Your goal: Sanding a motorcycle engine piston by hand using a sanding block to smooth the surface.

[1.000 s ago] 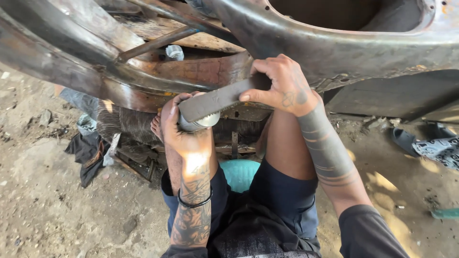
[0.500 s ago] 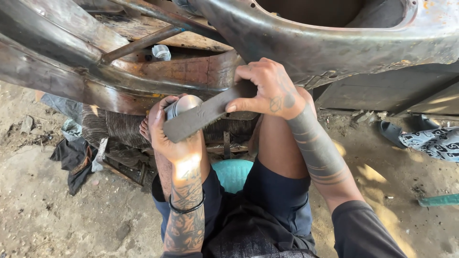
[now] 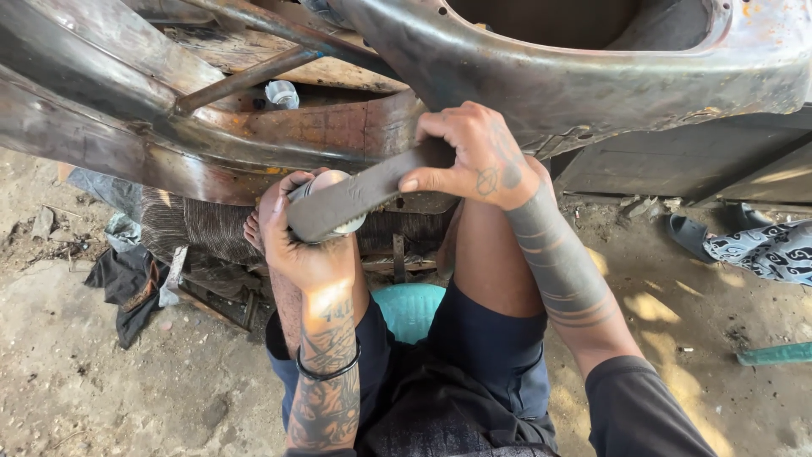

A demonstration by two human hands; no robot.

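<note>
Nearest, between the person's knees, a turquoise stool seat [image 3: 412, 306] shows beneath dark shorts. Above it the left hand [image 3: 306, 245] has its grip wrapped tight round the lower end of a flat grey file [image 3: 359, 201], which covers a pale round piece, perhaps a handle cap; the view is poor there. The right hand [image 3: 478, 161] pinches the file's upper end, fingertips pressed on its face. The file slants against the rusty curved metal body panel [image 3: 338, 131]. Farther left, a dark rag [image 3: 123, 279] lies on the dirt floor [image 3: 93, 381]; far right, a patterned cloth [image 3: 765, 250].
</note>
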